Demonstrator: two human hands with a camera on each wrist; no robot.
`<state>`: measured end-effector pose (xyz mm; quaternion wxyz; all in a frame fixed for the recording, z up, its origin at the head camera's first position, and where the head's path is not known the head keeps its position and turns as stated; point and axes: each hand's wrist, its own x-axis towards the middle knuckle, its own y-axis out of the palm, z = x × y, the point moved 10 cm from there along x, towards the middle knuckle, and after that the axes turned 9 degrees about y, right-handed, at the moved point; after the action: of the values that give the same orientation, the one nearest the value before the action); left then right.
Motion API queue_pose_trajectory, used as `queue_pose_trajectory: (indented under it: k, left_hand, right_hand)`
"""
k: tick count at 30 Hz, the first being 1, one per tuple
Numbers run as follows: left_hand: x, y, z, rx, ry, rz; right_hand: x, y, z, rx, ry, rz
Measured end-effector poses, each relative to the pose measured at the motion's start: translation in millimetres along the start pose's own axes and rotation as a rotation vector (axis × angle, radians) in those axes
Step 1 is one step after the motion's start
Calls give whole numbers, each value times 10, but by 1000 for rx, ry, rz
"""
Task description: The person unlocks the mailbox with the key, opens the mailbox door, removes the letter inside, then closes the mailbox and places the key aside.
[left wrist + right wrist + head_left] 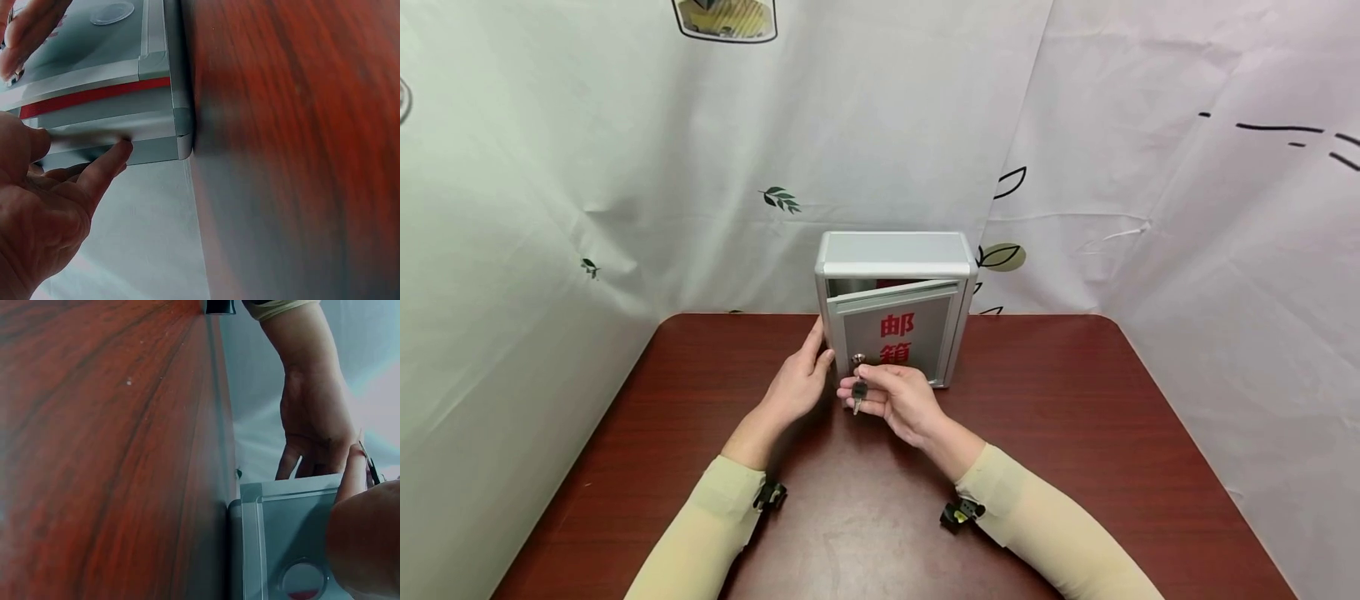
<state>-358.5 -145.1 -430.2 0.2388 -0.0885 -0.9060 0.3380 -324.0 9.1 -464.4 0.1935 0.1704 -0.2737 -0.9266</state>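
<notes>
A grey metal mailbox (895, 250) with red characters stands upright on the table. Its front door (917, 321) is slightly ajar at the top and left. My left hand (796, 385) holds the box by its left side, with the thumb near the front edge; some of its fingertips are hidden behind the box. At the round lock (858, 359), my right hand (910, 404) pinches a key between thumb and forefinger, mostly covering it. A second, black-headed key (859, 390) dangles below, against the other fingers. In the left wrist view, a red strip (94, 100) shows through the door gap.
The reddish-brown wooden table (1052, 450) has rounded far corners. White fabric walls (880, 125) with printed leaves enclose it at the back and sides. Black wrist cameras (961, 515) sit on the light sleeves.
</notes>
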Motion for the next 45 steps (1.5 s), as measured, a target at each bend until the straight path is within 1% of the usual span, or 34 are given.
queue_pose_trajectory:
  k: [8,17,24,31,38,45]
  left_hand:
    - [-9,3,0,-6,-19,8]
    - [-1,-9,-17,8,14,-8]
    - [-6,-11,2,8,11,-13]
    - [-4,-1,-10,4,1,-6]
    - [-2,3,-18,9,0,3]
    - [5,8,-20,13,8,9]
  right_hand:
    - [-61,1,-9,-27,7,34]
    - [-157,-10,-12,-75,37,83]
    - [-251,-30,-20,-116,70,122]
    - [-396,-87,4,-159,73,183]
    - [-523,-146,29,-189,99,246]
    - [-619,-198,61,-234,97,341]
